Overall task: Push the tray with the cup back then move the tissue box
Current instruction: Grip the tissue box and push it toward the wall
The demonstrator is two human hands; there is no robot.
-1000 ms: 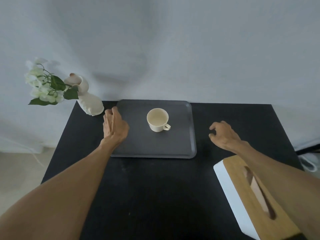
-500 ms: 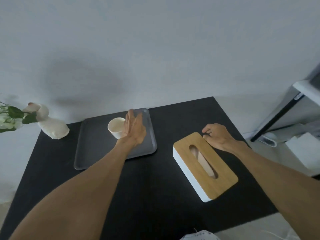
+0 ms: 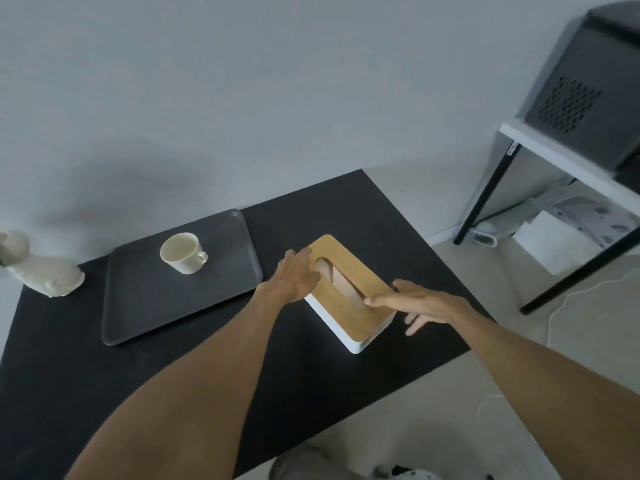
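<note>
A dark grey tray (image 3: pixel 145 306) lies on the black table (image 3: pixel 173 382) close to the wall, with a cream cup (image 3: pixel 183 252) standing upright on it. Right of the tray sits the tissue box (image 3: pixel 356 306), white with a wooden lid and a slot. My left hand (image 3: pixel 294 275) is flat with fingers apart, against the box's left side and over the lid's left edge. My right hand (image 3: pixel 415 303) is spread at the box's right side, thumb over the lid. Whether either hand presses on the box is unclear.
A white ceramic vase (image 3: pixel 45 275) stands at the table's back left corner. To the right, off the table, a white shelf with black legs (image 3: pixel 554 157) carries a dark grey box (image 3: pixel 588 91). Light floor lies beyond the table's right edge.
My view has swung right. My left hand left the tray and crossed to the tissue box's left side. My right hand shifted from the box's far corner to its right side.
</note>
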